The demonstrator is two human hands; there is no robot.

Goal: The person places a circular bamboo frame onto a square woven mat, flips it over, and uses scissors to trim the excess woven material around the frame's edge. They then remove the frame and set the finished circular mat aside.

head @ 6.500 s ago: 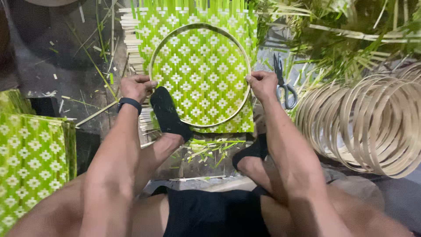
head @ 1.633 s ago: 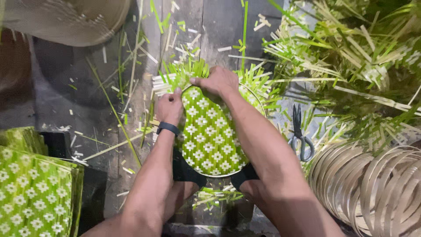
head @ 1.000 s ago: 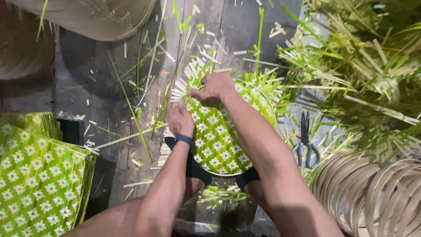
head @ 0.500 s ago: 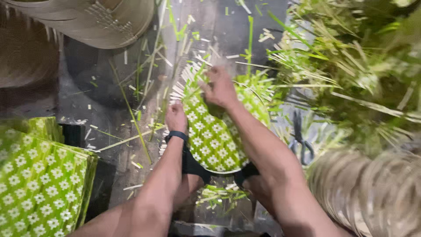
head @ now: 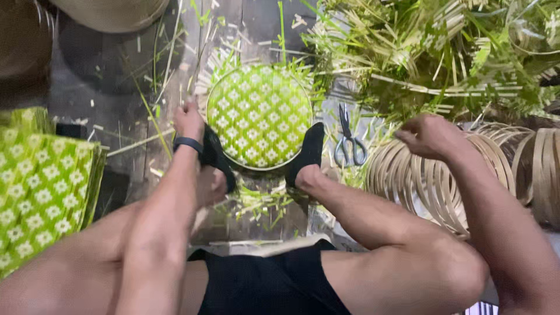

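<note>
Hands: left hand (head: 188, 119) loosely curled beside the round, axis-less woven mat (head: 259, 116); right hand (head: 429, 135) fisted over hoops (head: 420, 181).

Right hand (head: 429, 135): off the woven mat, now over the stack of bamboo rings (head: 420, 181) at the right. Left hand (head: 188, 119): off the mat's face, now at its left edge. Woven mat (head: 259, 115): uncovered, round, clamped between both feet.

Matt woven green-and-white mat (head: 259, 114) — thin pale bamboo hoops (head: 434, 175), shiny metal scissors (head: 348, 140), rough dark planks (head: 111, 76)
</note>
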